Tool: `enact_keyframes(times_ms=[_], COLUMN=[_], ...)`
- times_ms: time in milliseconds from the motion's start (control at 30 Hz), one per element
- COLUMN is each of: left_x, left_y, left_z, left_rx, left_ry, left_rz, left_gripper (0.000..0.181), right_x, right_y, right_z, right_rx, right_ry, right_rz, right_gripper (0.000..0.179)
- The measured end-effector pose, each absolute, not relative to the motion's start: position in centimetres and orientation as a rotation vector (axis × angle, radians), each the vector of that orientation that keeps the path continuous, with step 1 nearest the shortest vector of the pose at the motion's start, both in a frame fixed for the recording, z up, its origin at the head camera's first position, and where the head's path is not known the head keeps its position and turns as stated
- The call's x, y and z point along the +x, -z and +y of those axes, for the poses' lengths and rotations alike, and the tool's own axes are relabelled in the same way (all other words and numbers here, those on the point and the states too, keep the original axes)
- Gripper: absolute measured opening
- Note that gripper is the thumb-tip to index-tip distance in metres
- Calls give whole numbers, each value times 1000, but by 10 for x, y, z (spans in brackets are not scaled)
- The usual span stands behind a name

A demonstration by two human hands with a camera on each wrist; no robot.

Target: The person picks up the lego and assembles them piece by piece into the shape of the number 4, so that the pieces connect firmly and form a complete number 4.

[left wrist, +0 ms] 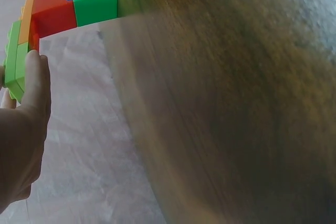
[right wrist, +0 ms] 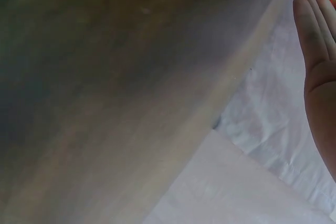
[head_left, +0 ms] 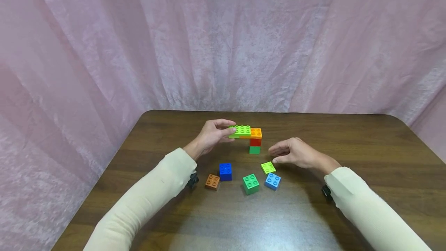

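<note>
At the left end of a toy building-brick structure, my left hand (head_left: 211, 133) pinches the long lime brick (head_left: 242, 130) between thumb and fingers. That lime brick lies over an orange brick (head_left: 256, 133), which juts left from a red brick (head_left: 255, 142) standing on a green brick (head_left: 254, 150). A second lime layer (left wrist: 21, 66) shows under the held end in the left wrist view. My right hand (head_left: 299, 153) hovers right of the structure with fingers loosely bent and holds nothing. Nearest its thumb lies a small flat lime brick (head_left: 268, 167).
On the brown wooden table (head_left: 366, 146) in front of the structure lie a dark blue brick (head_left: 225, 172), a brown brick (head_left: 212, 181), a loose green brick (head_left: 251, 184) and a light blue brick (head_left: 273, 181). A pink curtain (head_left: 244, 49) hangs behind the table's far edge.
</note>
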State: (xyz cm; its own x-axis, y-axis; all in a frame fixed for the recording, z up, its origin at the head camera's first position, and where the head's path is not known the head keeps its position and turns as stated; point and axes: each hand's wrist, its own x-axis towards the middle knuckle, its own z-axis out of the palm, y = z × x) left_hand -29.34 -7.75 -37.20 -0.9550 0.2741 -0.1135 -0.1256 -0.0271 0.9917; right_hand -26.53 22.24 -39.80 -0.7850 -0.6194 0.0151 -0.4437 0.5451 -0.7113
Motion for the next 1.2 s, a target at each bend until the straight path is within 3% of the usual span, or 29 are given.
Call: enact_keyframes(times_ms=[533,1200], left_x=[-294,-293], left_y=[371,374], left_z=[-80,-80], left_rx=[172,166], left_ry=[-2013,-2030], left_rz=[1991,2006], left_gripper=[39,37], right_x=[-255,-255], right_y=[401,399], right_z=[214,210], right_rx=[-952,-1028], right_ry=[1069,945], right_rz=[2428,2545], right_gripper=[42,29])
